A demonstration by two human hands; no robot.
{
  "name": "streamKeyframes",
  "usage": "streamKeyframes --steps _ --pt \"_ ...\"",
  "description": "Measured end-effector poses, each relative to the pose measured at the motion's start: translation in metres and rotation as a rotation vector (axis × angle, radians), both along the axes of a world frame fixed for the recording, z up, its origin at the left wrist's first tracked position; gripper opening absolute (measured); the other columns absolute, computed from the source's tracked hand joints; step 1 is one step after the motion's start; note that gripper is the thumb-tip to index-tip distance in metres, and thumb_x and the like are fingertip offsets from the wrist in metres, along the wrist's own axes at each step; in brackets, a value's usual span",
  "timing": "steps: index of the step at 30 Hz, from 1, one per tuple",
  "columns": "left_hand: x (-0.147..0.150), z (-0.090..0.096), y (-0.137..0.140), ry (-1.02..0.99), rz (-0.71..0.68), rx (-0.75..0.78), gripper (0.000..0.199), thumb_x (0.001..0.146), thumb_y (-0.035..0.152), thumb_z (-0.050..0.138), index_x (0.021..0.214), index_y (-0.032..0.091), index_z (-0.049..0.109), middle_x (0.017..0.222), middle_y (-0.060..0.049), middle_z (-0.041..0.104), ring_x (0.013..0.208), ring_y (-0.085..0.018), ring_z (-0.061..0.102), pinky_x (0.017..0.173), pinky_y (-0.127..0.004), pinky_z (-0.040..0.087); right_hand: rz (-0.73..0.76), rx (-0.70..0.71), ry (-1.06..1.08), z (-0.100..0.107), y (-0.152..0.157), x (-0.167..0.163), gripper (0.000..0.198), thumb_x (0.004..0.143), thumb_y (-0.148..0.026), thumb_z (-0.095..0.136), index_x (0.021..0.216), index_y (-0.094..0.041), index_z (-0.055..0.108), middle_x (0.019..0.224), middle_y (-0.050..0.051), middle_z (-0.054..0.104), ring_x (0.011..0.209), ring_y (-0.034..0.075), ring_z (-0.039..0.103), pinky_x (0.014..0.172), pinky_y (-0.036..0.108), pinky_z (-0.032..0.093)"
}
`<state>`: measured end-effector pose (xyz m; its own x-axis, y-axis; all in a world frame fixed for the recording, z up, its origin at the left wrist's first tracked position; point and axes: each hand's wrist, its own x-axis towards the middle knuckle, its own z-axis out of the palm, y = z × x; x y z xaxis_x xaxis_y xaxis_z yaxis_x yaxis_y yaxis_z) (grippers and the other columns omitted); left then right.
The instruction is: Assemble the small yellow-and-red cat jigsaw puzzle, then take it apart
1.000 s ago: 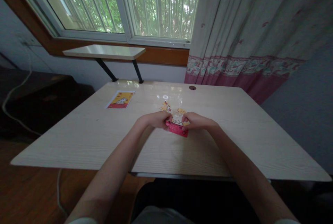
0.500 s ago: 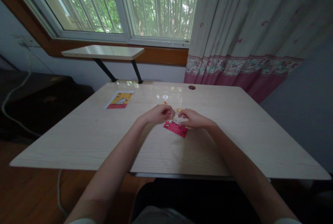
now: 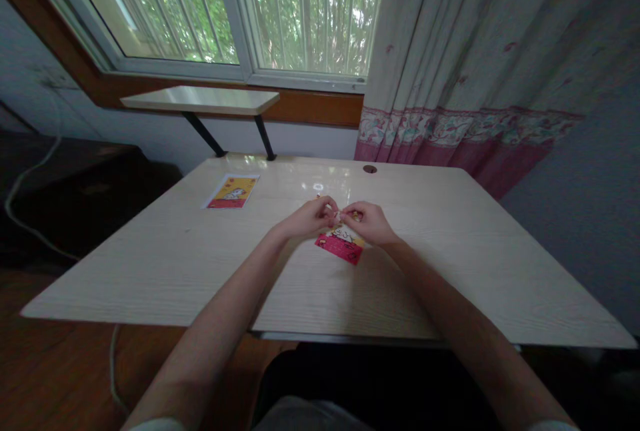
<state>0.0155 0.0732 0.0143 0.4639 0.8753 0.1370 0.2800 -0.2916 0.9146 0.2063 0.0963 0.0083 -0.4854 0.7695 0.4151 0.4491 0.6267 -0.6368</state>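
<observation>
A partly assembled jigsaw picture lies on the desk, pink-red along its near edge, with a white cartoon figure and yellow above. My left hand is over its far left side, thumb and fingers pinched together. From the right, my right hand meets it, also in a pinch. Between the two sets of fingertips is a small pale jigsaw piece, partly covered by the fingers. The far part of the picture is hidden by my hands. Just beyond my left hand, a small orange bit shows on the desk.
On the desk's left lies a printed picture card in yellow and red with a white figure. A raised shelf on black legs stands at the back left. A round cable hole is near the back edge, before the curtain.
My right hand has moved slightly left and away from me, uncovering more of the picture's right side. Both hands' fingertips have come together around the small piece.
</observation>
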Motion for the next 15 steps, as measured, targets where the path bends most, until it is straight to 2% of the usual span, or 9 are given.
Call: streamKeyframes --steps 3,8,12,15 --pt "-0.001 0.0 0.002 -0.036 0.025 0.037 0.017 0.077 0.028 0.057 0.083 0.015 0.048 0.07 -0.001 0.06 0.068 -0.012 0.057 0.062 -0.024 0.044 -0.028 0.01 0.045 -0.002 0.002 0.001 0.014 0.076 -0.028 0.058 0.075 -0.018 0.067 0.072 0.003 0.067 0.065 0.013 0.056 0.063 0.024 0.041" --pt "-0.001 0.004 0.003 -0.063 0.073 0.046 0.017 0.073 0.029 0.061 0.077 0.015 0.054 0.066 0.002 0.055 0.061 -0.009 0.051 0.059 -0.022 0.041 0.0 -0.058 0.094 -0.003 0.001 0.0 0.015 0.075 -0.029 0.056 0.074 -0.017 0.064 0.069 0.001 0.065 0.059 0.011 0.053 0.057 0.022 0.04" --pt "0.0 0.009 0.002 -0.116 0.097 -0.02 0.018 0.068 0.029 0.065 0.075 0.014 0.058 0.063 0.002 0.056 0.059 -0.009 0.051 0.059 -0.022 0.04 0.019 -0.139 0.163 -0.004 -0.001 -0.003 0.015 0.074 -0.03 0.055 0.074 -0.017 0.06 0.066 0.0 0.062 0.054 0.009 0.05 0.053 0.021 0.039" --pt "0.0 0.013 0.001 -0.113 0.153 -0.01 0.019 0.065 0.03 0.067 0.073 0.014 0.062 0.063 0.0 0.059 0.058 -0.01 0.051 0.056 -0.022 0.039 0.013 -0.243 0.23 -0.006 0.0 -0.004 0.013 0.071 -0.03 0.056 0.071 -0.017 0.057 0.063 0.001 0.061 0.055 0.011 0.053 0.054 0.022 0.041"
